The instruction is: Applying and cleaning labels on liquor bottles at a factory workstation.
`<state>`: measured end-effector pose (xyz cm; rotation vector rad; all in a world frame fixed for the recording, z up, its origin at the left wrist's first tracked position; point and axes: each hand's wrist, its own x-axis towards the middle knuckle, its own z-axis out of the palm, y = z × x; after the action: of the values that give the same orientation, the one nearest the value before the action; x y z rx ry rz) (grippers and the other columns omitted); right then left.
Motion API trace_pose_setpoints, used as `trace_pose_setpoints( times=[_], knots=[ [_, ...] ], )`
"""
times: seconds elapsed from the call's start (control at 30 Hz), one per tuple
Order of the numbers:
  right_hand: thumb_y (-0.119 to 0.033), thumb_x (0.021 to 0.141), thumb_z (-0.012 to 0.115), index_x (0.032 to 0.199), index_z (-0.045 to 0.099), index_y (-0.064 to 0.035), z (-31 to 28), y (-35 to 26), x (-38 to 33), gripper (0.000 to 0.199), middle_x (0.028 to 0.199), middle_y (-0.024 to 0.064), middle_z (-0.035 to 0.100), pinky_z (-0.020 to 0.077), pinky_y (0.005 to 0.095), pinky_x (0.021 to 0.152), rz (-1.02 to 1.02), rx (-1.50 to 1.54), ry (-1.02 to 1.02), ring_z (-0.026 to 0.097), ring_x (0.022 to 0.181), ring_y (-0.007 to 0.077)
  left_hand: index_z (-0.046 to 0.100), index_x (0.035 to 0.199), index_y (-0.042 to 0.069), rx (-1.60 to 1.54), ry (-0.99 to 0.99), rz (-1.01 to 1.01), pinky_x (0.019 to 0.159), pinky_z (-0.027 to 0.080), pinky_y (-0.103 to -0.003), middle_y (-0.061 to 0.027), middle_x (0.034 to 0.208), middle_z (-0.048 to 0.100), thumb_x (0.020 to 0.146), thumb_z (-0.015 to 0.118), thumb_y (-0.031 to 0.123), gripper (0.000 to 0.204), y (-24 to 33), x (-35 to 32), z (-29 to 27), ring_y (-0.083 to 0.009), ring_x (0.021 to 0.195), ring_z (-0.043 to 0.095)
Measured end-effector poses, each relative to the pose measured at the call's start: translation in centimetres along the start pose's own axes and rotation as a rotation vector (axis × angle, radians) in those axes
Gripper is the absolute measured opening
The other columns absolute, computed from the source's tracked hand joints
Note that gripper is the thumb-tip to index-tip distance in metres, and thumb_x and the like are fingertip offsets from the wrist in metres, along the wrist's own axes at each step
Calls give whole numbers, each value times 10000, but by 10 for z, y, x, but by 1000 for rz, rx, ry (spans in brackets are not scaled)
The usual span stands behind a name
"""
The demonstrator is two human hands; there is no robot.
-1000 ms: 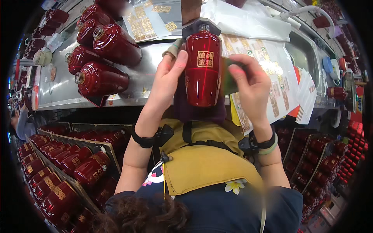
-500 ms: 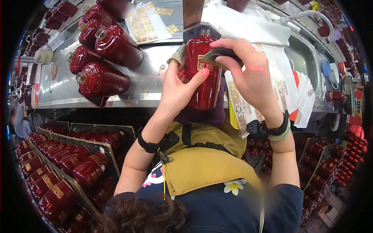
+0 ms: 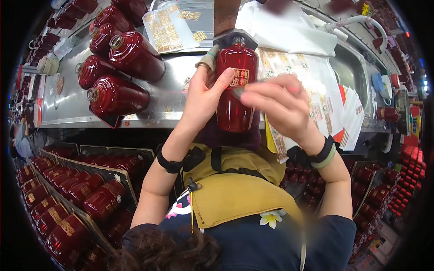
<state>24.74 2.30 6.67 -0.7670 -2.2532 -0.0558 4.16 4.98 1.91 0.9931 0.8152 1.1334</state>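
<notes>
A glossy dark red glass bottle (image 3: 236,115) with an uncapped clear neck lies at the table's front edge, its neck pointing away from me. My left hand (image 3: 205,90) grips its left side, thumb across the front beside a gold square label (image 3: 239,77); cloth wraps one of its fingers. At the lower right of that label is my right hand (image 3: 280,101), somewhat smeared by motion. Its fingers are drawn together at the bottle's surface, over a small greyish-green piece too blurred to name. Dark purple cloth (image 3: 242,139) shows under the bottle's base.
Several red bottles (image 3: 120,95) lean at the left on the metal table (image 3: 176,72). Gold label sheets (image 3: 165,31) lie beyond, more label sheets (image 3: 321,104) at right. A sink (image 3: 350,63) with a curved faucet (image 3: 361,19) is farther right. Crates of bottles (image 3: 108,167) stand below.
The dark pad in my right hand no longer shows. That hand has dropped lower along the bottle, uncovering the label. My left thumb has shifted up to the label's left edge.
</notes>
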Motion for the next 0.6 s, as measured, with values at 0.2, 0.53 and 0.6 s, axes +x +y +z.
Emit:
trace_pose_setpoints(
  times=[0.2,0.53,0.6],
  knots=[
    [-116,722,743,1024,763,-128,0,-17,30,302,953,6,706,542,347,703,-72,52,-253,609,826,199,291,1575,-100,-116,32,-60,1167,408,-353,-176,1558,461,1140,351,456,709,-2,0,-3,-219,1386,508],
    [-113,825,757,1029,746,-178,24,39,-14,215,940,-18,690,532,327,751,-295,38,14,623,836,163,226,1592,-83,-44,47,-52,1291,217,-447,-262,1643,320,1105,196,600,839,4,-6,-19,-337,1552,295],
    [-77,821,749,1047,747,-157,14,6,-29,240,990,-8,694,538,333,732,-360,226,-81,626,805,160,262,1593,-57,-86,74,-91,1253,300,-427,-233,1605,395,1119,247,565,782,6,-3,-7,-304,1502,389]
  ],
)
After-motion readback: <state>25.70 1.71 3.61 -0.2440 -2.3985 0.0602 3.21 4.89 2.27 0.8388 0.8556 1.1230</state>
